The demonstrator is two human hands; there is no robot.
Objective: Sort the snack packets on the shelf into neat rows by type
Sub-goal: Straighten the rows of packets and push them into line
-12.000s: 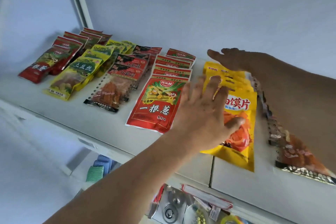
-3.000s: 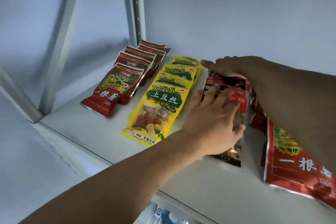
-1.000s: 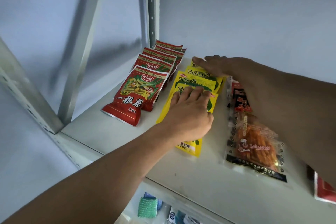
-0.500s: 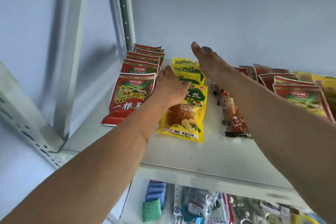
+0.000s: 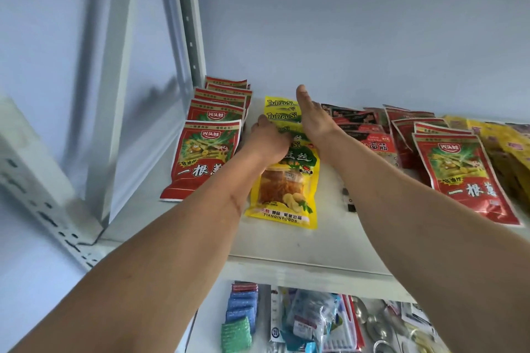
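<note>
**Snack rows nearly sorted on store shelf**

White metal shelf (image 5: 286, 249) against a pale wall carries packets in overlapping rows, largest group first: red packets (image 5: 210, 152) at the left, a second red row (image 5: 461, 172) to the right, dark packets (image 5: 358, 123) between, yellow packets (image 5: 286, 180) in the middle. Both hands lie flat, fingers together, left hand (image 5: 269, 140) and right hand (image 5: 311, 117) squaring the yellow row. Sorting looks mostly done; the two red rows remain apart.

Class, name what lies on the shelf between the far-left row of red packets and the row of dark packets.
In the head view, the row of yellow TuDouSi packets lies there, with both hands on it.
</note>
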